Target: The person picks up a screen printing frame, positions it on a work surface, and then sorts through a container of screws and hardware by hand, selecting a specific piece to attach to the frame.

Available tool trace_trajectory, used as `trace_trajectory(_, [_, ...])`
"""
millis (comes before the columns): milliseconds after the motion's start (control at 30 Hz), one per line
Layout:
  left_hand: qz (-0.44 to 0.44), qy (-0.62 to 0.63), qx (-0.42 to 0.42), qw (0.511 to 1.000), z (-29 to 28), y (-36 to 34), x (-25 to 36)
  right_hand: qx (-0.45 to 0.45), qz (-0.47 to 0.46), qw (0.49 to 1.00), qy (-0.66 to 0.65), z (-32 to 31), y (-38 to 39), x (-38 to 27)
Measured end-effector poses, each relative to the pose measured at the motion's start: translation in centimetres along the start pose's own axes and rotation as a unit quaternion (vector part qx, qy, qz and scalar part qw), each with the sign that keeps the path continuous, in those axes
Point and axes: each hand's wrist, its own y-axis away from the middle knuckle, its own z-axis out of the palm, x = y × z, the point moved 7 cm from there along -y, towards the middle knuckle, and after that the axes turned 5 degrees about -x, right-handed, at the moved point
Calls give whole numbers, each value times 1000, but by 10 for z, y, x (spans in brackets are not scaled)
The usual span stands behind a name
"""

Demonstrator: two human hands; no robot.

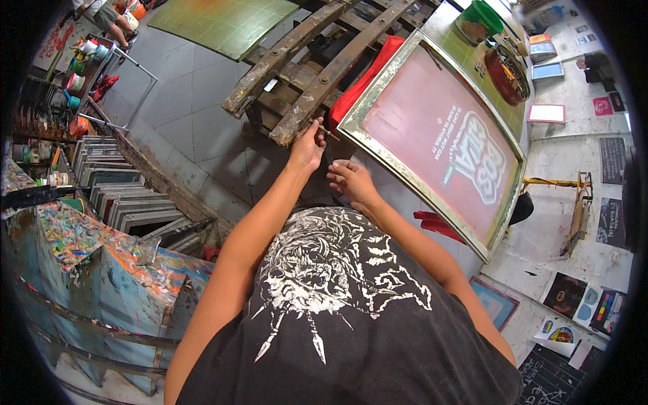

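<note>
My left hand (308,147) is at the near end of a worn, paint-stained beam (295,120). Its fingers are closed by a thin brownish rod (330,134); whether they grip the rod or only touch it is unclear. Just to the right and nearer my body, my right hand (354,182) hangs in the air with curled fingers and the thumb close to them. Anything pinched there is too small to make out. Beside both hands leans a large screen-printing frame (412,192) with pink mesh (405,115) and pale lettering. Red cloth (368,81) lies between frame and beams.
On the green tabletop (507,111) beyond the frame are a green bucket (478,21) and a dark red tub (506,75). Several stacked frames (111,182) stand left, near a paint-splattered surface (101,246). A person's legs (116,28) show at far left.
</note>
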Motion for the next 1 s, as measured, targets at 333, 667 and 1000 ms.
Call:
trace_trajectory(333, [1,22,6,1000,2,-4,-3,1,21,999,-40,-5,-3,6])
trace_trajectory(667, [20,-31,-36,999,1,7,4,-24,-2,999,-48,18,-15,-6])
trace_trajectory(1000, [49,-129,-84,987,13,74,20,-71,-74,993,65,40,-4,-18])
